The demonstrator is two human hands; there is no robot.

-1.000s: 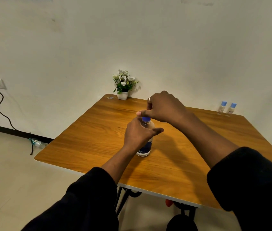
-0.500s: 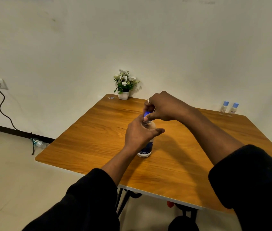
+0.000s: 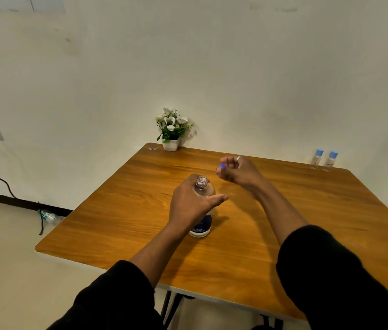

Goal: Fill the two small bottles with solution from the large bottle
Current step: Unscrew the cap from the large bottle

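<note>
At the middle of the counter [image 3: 121, 225] the large bottle [image 3: 203, 206] stands upright with its neck open, the left hand [image 3: 191, 204] wrapped round its shoulder in a firm grip. The right hand [image 3: 238, 171], just beyond and to the right, pinches the blue cap [image 3: 222, 166] between its fingertips. The two small bottles [image 3: 324, 158] stand capped at the far right corner, well apart from both hands, the right hand nearer.
</note>
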